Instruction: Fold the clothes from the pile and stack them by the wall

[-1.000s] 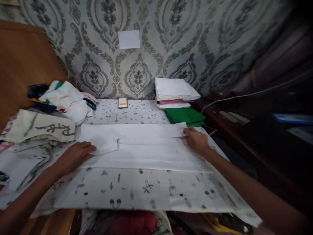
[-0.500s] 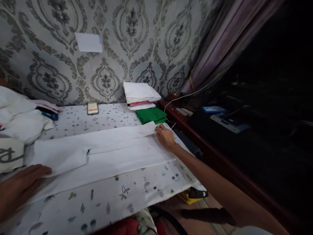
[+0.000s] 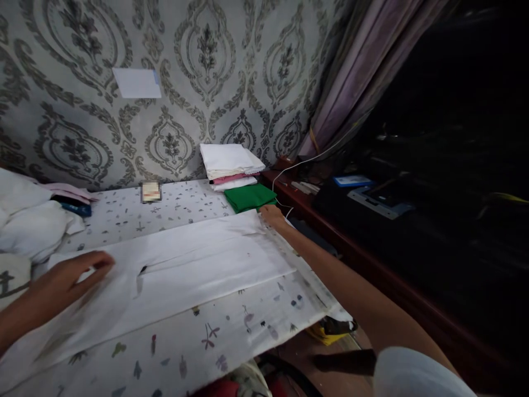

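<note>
A white garment (image 3: 198,264) lies folded lengthwise across the patterned table cover (image 3: 182,342). Over its left part is my left hand (image 3: 78,275), thumb and fingers apart with nothing between them. My right hand (image 3: 273,215) is at the garment's far right corner, beside the folded green cloth (image 3: 250,197); its fingers are curled, and whether they grip anything is hidden. A small dark mark shows near the middle of the garment.
Behind the green cloth stands a stack of folded white and pink cloths (image 3: 229,160). Rumpled white clothes (image 3: 33,226) lie at the left. A small framed card (image 3: 151,191) is near the wall. A thin cable runs at the right beside a dark red ledge (image 3: 372,264).
My left hand has risen off the garment's near left edge and opened. The garment's left flap now lies flatter. My right hand has shifted slightly back toward the green cloth. The view has shifted a little.
</note>
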Available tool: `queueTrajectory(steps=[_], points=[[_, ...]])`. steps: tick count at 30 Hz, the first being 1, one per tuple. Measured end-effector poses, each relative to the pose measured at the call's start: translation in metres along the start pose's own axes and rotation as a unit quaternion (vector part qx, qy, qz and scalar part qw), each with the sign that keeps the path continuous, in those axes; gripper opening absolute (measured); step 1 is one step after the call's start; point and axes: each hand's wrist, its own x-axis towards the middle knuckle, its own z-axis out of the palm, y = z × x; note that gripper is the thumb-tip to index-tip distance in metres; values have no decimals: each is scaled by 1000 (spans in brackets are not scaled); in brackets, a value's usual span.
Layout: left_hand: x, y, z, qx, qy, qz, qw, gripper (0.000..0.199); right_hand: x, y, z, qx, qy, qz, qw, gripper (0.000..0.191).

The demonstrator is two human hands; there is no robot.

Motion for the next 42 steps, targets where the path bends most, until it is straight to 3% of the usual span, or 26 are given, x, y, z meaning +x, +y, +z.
queueTrajectory(steps=[2,5,7,10,14,17,23,27,31,35,39,42], points=[[36,35,4,-49,-59,21,997,42,11,-6,5,21,-6,13,1000,31],[82,76,27,-75,-72,74,992,39,18,-11,12,51,24,13,998,17],[102,89,47,-61,-62,106,991,34,20,-10,15,71,54,8,996,17],[118,88,66,-24,-63,112,991,28,25,-7,21,99,69,7,993,16],[119,79,66,-34,-93,112,989,30,32,1,28,132,65,26,989,20],[114,86,64,-25,-84,125,988,29,29,10,29,156,66,41,985,28],[123,147,78,44,-83,207,974,29,10,24,23,151,13,44,987,37],[143,192,87,109,-92,239,960,24,2,19,20,131,-11,25,991,25],[155,218,90,171,-90,241,951,24,-1,13,17,137,8,7,991,17],[152,224,86,188,-74,243,949,31,-6,12,13,170,40,-13,985,14],[145,221,81,149,-90,229,958,25,-10,17,15,188,25,-16,982,6],[142,215,82,111,-114,235,959,21,-9,18,21,189,23,-10,982,18]])
